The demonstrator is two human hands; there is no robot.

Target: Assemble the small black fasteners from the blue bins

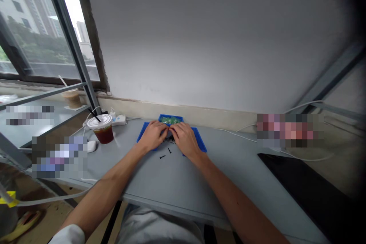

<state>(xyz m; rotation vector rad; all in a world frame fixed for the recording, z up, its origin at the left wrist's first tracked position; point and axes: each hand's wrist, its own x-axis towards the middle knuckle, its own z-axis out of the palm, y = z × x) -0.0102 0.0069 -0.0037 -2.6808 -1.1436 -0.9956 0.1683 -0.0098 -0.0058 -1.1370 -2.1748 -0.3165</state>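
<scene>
Where our hands sit: our left hand (153,135) and right hand (185,139) are side by side, palms down, over the near edge of a blue plastic tray (170,117) on a grey desk (183,187).

How far open: both hands are curled most of the way shut, with the fingers angled in and nearly meeting. Our knuckles block the view, so we can't tell if either hand really has a grip.

What's under them: a small dark piece (170,136) sits between our hands at the tray's near edge. It's mostly covered, so we can't say what it is.

Loose bits: two black screws (162,156) lie apart on the desk, just in front of our hands.

Handling: we'd guess the dark piece is light and fairly stiff, though that's only a guess. We'd pinch it by its edges with our fingertips, and the tiny screws look easy to fumble.

In the tray: something green (171,120) lies behind our hands, maybe wrapped, but it's hard to tell.

Around us: a drink cup (102,131) with a black straw, a white mouse (92,146), a power strip (119,120), and a window (34,23) off to the left.
</scene>
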